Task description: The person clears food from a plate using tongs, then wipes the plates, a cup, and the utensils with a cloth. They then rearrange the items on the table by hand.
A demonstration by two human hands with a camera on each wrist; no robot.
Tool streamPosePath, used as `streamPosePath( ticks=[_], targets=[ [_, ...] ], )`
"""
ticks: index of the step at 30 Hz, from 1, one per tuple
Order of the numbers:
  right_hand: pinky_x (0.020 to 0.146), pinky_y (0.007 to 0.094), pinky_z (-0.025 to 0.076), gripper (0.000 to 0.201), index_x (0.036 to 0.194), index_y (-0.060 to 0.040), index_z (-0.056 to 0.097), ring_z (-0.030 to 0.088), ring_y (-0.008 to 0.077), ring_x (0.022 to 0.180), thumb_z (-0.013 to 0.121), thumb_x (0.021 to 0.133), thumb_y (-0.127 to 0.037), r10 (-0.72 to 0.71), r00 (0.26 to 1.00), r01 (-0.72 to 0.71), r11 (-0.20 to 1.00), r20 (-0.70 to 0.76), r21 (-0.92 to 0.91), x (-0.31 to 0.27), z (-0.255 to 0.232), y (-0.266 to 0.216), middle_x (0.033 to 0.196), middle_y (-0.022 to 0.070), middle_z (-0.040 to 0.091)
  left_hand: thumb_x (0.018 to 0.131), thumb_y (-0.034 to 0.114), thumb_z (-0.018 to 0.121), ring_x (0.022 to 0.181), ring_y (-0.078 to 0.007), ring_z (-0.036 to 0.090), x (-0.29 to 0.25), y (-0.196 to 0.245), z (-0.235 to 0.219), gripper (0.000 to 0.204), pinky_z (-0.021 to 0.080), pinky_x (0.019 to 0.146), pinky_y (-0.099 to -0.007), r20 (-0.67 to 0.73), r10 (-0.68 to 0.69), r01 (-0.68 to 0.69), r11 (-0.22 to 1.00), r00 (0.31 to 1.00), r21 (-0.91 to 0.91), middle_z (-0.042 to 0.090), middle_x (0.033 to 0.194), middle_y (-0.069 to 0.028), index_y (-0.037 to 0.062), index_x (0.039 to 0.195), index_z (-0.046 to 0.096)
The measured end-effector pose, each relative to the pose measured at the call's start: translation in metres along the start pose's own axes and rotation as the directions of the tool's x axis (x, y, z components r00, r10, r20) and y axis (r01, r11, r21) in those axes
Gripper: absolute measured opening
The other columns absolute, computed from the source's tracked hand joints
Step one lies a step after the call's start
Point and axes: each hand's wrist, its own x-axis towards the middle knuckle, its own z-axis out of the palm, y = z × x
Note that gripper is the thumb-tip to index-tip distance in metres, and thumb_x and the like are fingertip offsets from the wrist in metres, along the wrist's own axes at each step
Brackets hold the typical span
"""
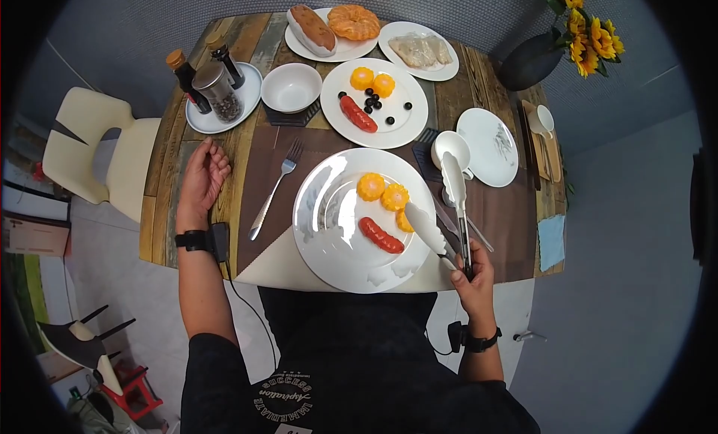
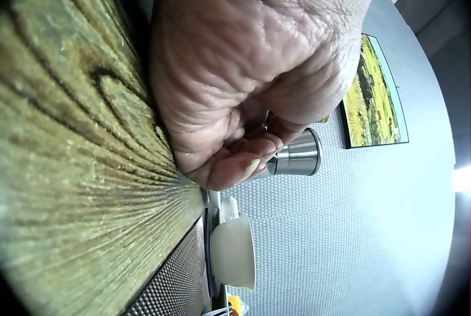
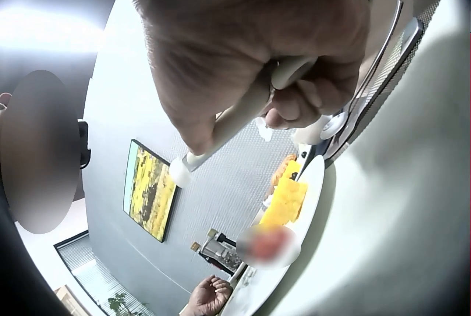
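Note:
My right hand [image 1: 473, 275] grips a pair of kitchen tongs [image 1: 453, 181], whose two white-tipped arms stand spread apart. One tip overlaps the right rim of the large white plate [image 1: 321, 262], close beside a piece of corn [image 1: 404, 221]. Two more corn pieces [image 1: 371, 186] and a red sausage [image 1: 381, 236] lie on that plate. In the right wrist view, fingers and thumb wrap round the tongs' handle [image 3: 239, 119]. My left hand [image 1: 204, 176] rests on the table's left side, fingers loosely curled and holding nothing; the left wrist view shows it against the wood [image 2: 96, 147].
Behind is a plate [image 1: 415, 131] with corn, a sausage and dark berries. A fork [image 1: 278, 183] lies left of the large plate; a white cup [image 1: 452, 147] stands right. A bowl [image 1: 291, 88], a pepper grinder [image 1: 217, 93], bread [image 1: 312, 30] and a sunflower vase [image 1: 529, 62] stand farther back.

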Motion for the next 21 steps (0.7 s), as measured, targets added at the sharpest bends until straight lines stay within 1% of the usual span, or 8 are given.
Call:
streamPosePath(
  ticks=[4,7,9,10,12,16,18,21],
  targets=[
    [0.074,0.0181,0.04,0.085,0.14,0.0041,0.048,0.049,0.0046,0.085,0.086,0.081,-0.044,-0.016,0.999,0.015,0.998,-0.031,-0.053,0.002,-0.005,0.0,0.094,-0.0031,0.052,0.106,0.027,0.055,0.071,-0.0108,0.054,0.0,0.0,-0.002,0.022,0.049,0.063,-0.0243,0.021,0.009,-0.009,1.0,1.0,-0.009,0.051,0.079,0.0005,0.0114,0.091,0.051],
    [0.074,0.0183,0.042,0.094,0.144,0.0051,0.045,0.052,0.0048,0.087,0.085,0.081,-0.052,-0.067,0.996,0.068,0.998,-0.051,0.017,0.004,-0.005,-0.002,0.1,-0.0015,0.057,0.106,0.027,0.055,0.07,-0.0106,0.054,0.0,0.0,-0.001,0.022,0.049,0.063,-0.0239,0.019,0.01,-0.009,1.0,1.0,-0.005,0.051,0.079,0.0005,0.0114,0.091,0.052],
    [0.061,0.0196,0.043,0.097,0.144,0.0035,0.047,0.052,0.0042,0.072,0.08,0.08,-0.061,-0.114,0.991,0.116,0.993,-0.069,0.029,0.006,-0.006,0.009,0.104,0.0043,0.064,0.106,0.027,0.055,0.07,-0.0105,0.054,0.0,0.0,-0.001,0.022,0.049,0.063,-0.0237,0.015,0.004,-0.004,1.0,1.0,-0.008,0.051,0.079,0.0005,0.0113,0.091,0.052],
    [0.061,0.0196,0.043,0.097,0.144,0.0035,0.047,0.052,0.0042,0.072,0.08,0.08,-0.061,-0.116,0.991,0.118,0.993,-0.068,0.028,0.007,-0.007,0.012,0.104,0.0043,0.064,0.106,0.027,0.055,0.07,-0.0103,0.054,0.0,0.0,-0.001,0.022,0.05,0.062,-0.0235,0.013,-0.001,0.001,1.0,1.0,-0.009,0.051,0.078,0.0005,0.0112,0.091,0.052],
    [0.062,0.02,0.045,0.088,0.143,0.0039,0.049,0.053,0.0048,0.072,0.076,0.087,-0.059,-0.166,0.984,0.158,0.981,-0.063,-0.112,0.008,-0.01,0.014,0.101,0.0055,0.065,0.106,0.027,0.055,0.07,-0.0102,0.054,-0.001,0.001,0.002,0.023,0.05,0.062,-0.0233,0.002,0.001,-0.001,1.0,1.0,-0.003,0.051,0.078,0.0005,0.0111,0.091,0.051],
    [0.061,0.019,0.043,0.077,0.142,0.0037,0.052,0.052,0.0041,0.072,0.07,0.094,-0.053,-0.139,0.988,0.128,0.981,-0.066,-0.143,0.008,-0.009,0.008,0.096,0.003,0.063,0.107,0.026,0.054,0.069,-0.01,0.054,-0.003,0.001,0.006,0.023,0.049,0.062,-0.023,-0.005,-0.002,0.002,1.0,1.0,0.003,0.051,0.078,0.0005,0.0109,0.09,0.051],
    [0.092,0.0258,0.047,0.069,0.142,0.0097,0.048,0.06,0.0114,0.103,0.067,0.099,-0.041,-0.136,0.984,0.12,0.983,-0.117,-0.14,0.003,-0.016,0.025,0.117,0.0084,0.066,0.107,0.026,0.054,0.068,-0.01,0.054,-0.002,0.001,0.005,0.023,0.049,0.061,-0.023,-0.01,0.001,-0.001,1.0,1.0,0.005,0.051,0.077,0.0005,0.0109,0.089,0.051],
    [0.095,0.0281,0.047,0.063,0.139,0.0102,0.049,0.06,0.0137,0.107,0.063,0.102,-0.038,-0.154,0.977,0.138,0.984,-0.148,-0.109,-0.008,-0.007,0.047,0.119,0.0102,0.065,0.107,0.026,0.054,0.068,-0.01,0.053,-0.003,0.0,0.007,0.023,0.049,0.061,-0.0229,-0.018,0.002,-0.001,1.0,1.0,0.011,0.05,0.077,0.0005,0.0109,0.089,0.051]
  ],
)
